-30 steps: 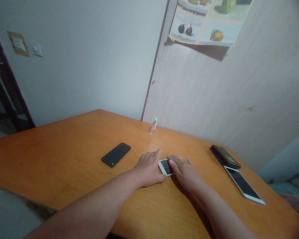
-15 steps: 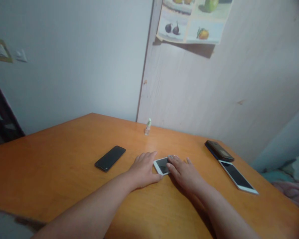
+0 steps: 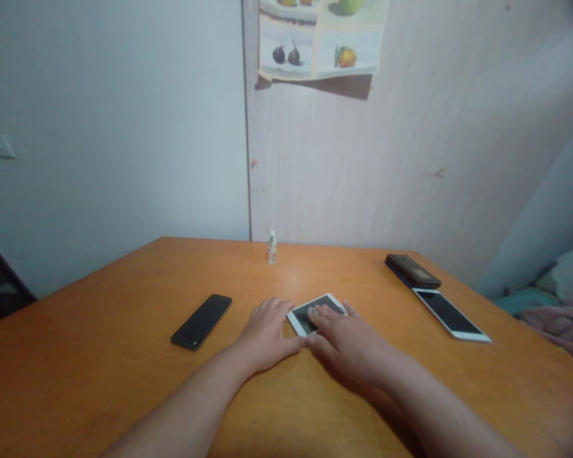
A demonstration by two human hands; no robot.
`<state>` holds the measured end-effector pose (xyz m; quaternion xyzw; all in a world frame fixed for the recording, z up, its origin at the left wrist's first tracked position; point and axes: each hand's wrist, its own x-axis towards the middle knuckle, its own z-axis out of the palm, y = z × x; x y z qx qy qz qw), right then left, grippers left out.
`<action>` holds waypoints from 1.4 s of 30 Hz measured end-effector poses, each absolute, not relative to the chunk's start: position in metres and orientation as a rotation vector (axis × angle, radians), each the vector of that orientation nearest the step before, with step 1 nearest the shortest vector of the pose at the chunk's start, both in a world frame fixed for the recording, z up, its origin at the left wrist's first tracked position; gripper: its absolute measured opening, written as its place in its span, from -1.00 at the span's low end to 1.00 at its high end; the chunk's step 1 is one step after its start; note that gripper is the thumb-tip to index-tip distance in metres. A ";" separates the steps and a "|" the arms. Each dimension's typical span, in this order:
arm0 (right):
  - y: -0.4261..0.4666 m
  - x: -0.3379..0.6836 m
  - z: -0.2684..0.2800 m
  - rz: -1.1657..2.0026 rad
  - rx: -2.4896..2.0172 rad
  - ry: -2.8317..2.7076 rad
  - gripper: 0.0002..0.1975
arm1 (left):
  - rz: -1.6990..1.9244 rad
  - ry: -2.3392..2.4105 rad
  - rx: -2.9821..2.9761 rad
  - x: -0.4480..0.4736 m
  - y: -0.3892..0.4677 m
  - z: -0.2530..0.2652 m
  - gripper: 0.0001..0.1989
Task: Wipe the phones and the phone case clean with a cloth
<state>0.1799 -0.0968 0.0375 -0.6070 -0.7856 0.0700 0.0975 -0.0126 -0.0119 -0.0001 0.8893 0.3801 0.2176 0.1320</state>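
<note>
Lying toward the left edge of the tabletop (image 3: 100,356) is a black phone (image 3: 201,321); then the left hand (image 3: 261,336) has its grip apart around one end of a white phone (image 3: 301,316), well before the middle of the far edge. The right hand (image 3: 349,334) rests upon this phone, grip also apart.
</note>
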 end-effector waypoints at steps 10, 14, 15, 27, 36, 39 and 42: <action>-0.097 0.188 0.047 0.130 -2.021 -2.259 -0.57 | 0.620 1.054 2.571 -0.014 -0.010 0.002 -0.49; -0.110 0.171 0.051 0.137 -1.773 -2.418 -0.55 | 0.622 1.046 2.564 -0.014 -0.009 0.000 -0.50; -0.114 0.168 0.052 0.153 -1.721 -2.447 -0.55 | 0.626 1.042 2.565 -0.014 -0.008 -0.001 -0.50; -0.105 0.177 0.056 0.091 -1.989 -2.319 -0.59 | 0.607 1.031 2.580 -0.015 -0.008 0.001 -0.52; -0.094 0.184 0.050 0.175 -1.834 -2.248 -0.64 | 0.645 1.021 2.572 -0.014 -0.008 0.002 -0.56; -0.080 0.199 0.046 0.354 -1.760 -2.062 -0.62 | 0.666 1.005 2.558 -0.015 -0.007 0.003 -0.57; -0.062 0.220 0.037 0.317 -1.809 -1.756 -0.63 | 0.672 1.018 2.543 -0.015 -0.006 0.005 -0.57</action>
